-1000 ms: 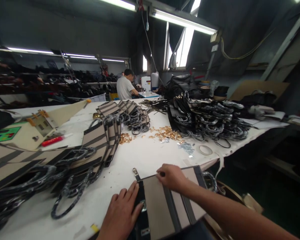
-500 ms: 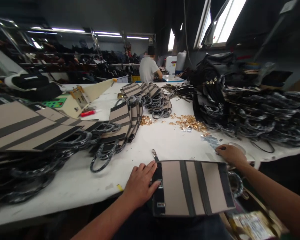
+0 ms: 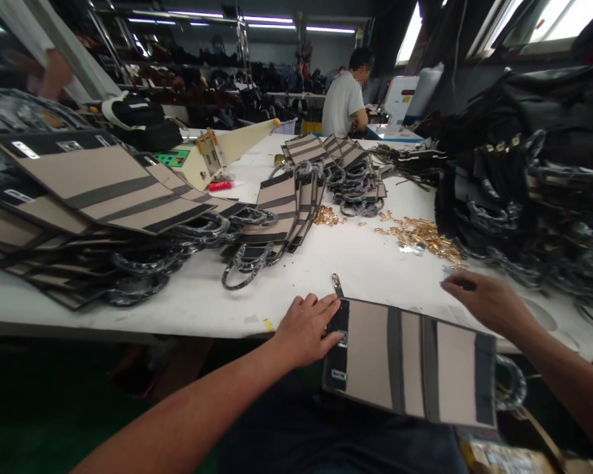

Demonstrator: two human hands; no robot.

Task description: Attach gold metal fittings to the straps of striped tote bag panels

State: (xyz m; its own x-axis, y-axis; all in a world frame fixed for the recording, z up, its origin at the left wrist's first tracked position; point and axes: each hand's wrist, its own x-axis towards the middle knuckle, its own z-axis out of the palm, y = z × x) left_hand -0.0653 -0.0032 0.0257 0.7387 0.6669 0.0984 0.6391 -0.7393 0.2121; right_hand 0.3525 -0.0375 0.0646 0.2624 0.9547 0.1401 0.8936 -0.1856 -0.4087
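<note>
A beige-and-black striped bag panel [image 3: 368, 349] lies over the table's front edge and reaches towards my lap. It has small metal fittings on its left black band, a plastic-wrapped handle [image 3: 510, 383] at its right end, and a strap with a metal clasp [image 3: 337, 284] at its upper left corner. My left hand [image 3: 307, 329] grips the panel's left edge, fingers along the top corner and thumb by a fitting. Over the table to the right, my right hand [image 3: 484, 297] is pinched closed; whatever is between its fingertips is too small to make out. Gold metal pieces [image 3: 425, 238] lie scattered beyond it.
Stacked striped panels [image 3: 123, 178] fill the table's left, with more panels [image 3: 277, 204] mid-table. Black bags with wrapped handles [image 3: 494, 197] pile up at the right. A cream machine [image 3: 192, 164] and a red tube [image 3: 221, 186] stand behind. A person [image 3: 343, 102] works farther back.
The view has swung left, so things appear farther right. My right hand has lifted slightly off the table surface, fingers still pinched. My left hand keeps its hold on the panel.
</note>
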